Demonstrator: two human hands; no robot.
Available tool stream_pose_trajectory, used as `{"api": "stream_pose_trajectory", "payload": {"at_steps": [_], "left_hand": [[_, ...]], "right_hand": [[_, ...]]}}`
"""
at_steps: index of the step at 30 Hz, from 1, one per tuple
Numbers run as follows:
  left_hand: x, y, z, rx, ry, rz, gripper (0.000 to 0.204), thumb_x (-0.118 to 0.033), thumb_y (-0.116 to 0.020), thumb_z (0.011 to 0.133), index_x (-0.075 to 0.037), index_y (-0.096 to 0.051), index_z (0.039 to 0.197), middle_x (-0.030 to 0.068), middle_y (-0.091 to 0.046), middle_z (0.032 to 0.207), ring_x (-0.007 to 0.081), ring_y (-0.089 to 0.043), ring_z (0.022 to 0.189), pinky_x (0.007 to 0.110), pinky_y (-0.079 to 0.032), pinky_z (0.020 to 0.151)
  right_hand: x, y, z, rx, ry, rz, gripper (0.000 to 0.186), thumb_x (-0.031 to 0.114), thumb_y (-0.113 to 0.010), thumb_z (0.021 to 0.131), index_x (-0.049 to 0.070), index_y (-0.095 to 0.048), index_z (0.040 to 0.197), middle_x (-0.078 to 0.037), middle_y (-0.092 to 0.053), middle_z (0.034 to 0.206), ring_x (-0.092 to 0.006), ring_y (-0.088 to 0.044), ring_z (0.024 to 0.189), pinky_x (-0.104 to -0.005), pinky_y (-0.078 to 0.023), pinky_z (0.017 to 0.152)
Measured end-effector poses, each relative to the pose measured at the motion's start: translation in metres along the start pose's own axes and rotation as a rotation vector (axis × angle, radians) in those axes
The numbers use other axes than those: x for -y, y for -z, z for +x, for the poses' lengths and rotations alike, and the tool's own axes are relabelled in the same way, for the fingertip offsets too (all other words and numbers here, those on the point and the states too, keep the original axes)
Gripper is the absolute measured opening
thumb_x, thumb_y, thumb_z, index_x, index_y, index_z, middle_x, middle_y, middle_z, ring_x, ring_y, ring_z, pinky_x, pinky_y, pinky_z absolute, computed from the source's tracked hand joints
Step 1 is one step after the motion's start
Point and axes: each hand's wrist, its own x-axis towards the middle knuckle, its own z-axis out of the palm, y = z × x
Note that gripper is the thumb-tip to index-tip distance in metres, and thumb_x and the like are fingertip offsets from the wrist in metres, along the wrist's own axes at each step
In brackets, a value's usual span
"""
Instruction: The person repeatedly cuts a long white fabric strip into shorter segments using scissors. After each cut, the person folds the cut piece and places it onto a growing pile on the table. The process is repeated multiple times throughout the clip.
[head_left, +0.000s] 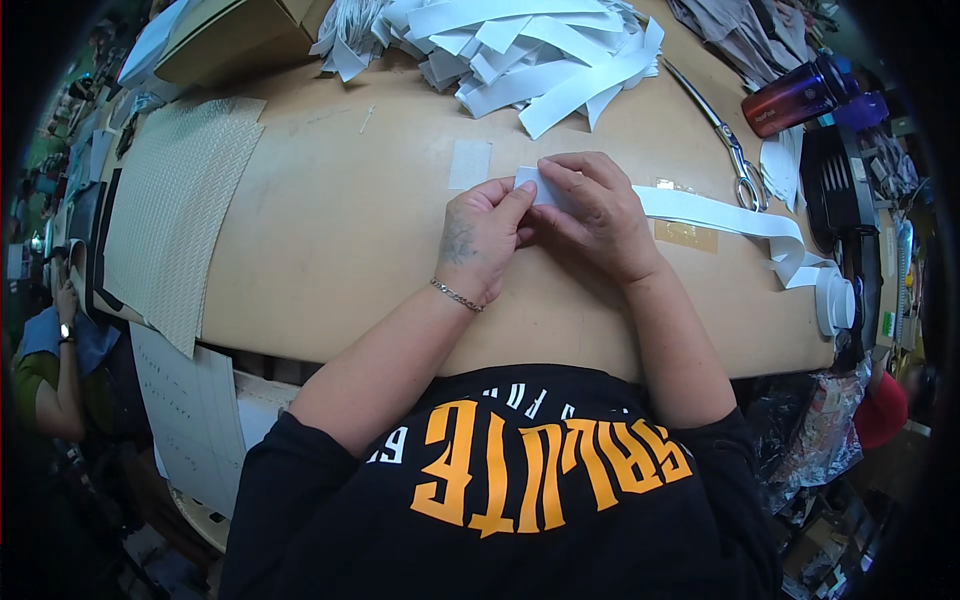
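Note:
A white fabric strip [700, 207] runs across the right half of the table from a loose roll [834, 303] near the right edge. My left hand [482, 235] pinches the strip's free end between thumb and fingers. Close beside it, my right hand [600, 215] is closed on the same strip, its fingers bent over the top. Parts of the strip between the hands are hidden by my fingers. A pale rectangular patch [471, 164] lies on the table just beyond my left hand. Under the strip, clear brownish tape [686, 236] is stuck to the tabletop.
A heap of cut white strips [520, 50] covers the far middle. Scissors [735, 150] lie at the right, near a purple-red bottle [795, 97] and a black tray [838, 190]. A textured beige sheet [180, 210] and a cardboard box [235, 40] are at left. Another person's arm [66, 370] shows far left.

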Motion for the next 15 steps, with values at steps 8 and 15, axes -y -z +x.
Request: {"api": "stream_pose_trajectory", "payload": {"at_steps": [8, 15], "left_hand": [[-0.0002, -0.0021, -0.001, -0.019, 0.001, -0.008, 0.017, -0.019, -0.058, 0.092, -0.005, -0.063, 0.099, 0.0015, -0.065, 0.084, 0.0084, -0.06, 0.074, 0.024, -0.049, 0.071], [-0.0044, -0.0001, -0.0015, -0.039, 0.005, -0.012, 0.015, -0.019, -0.059, 0.092, -0.006, -0.064, 0.098, 0.0006, -0.066, 0.084, 0.0082, -0.06, 0.072, 0.023, -0.049, 0.069]], "right_hand": [[0.0017, -0.0004, -0.0003, 0.004, -0.025, 0.03, 0.04, 0.009, -0.075, 0.066, 0.003, -0.063, 0.103, -0.012, -0.061, 0.1, -0.0295, -0.058, 0.091, -0.0369, -0.05, 0.078], [0.001, 0.0023, 0.0078, 0.011, 0.023, 0.04, 0.032, 0.009, -0.075, 0.068, 0.005, -0.065, 0.098, -0.01, -0.062, 0.098, -0.0281, -0.059, 0.089, -0.0359, -0.05, 0.077]]}}
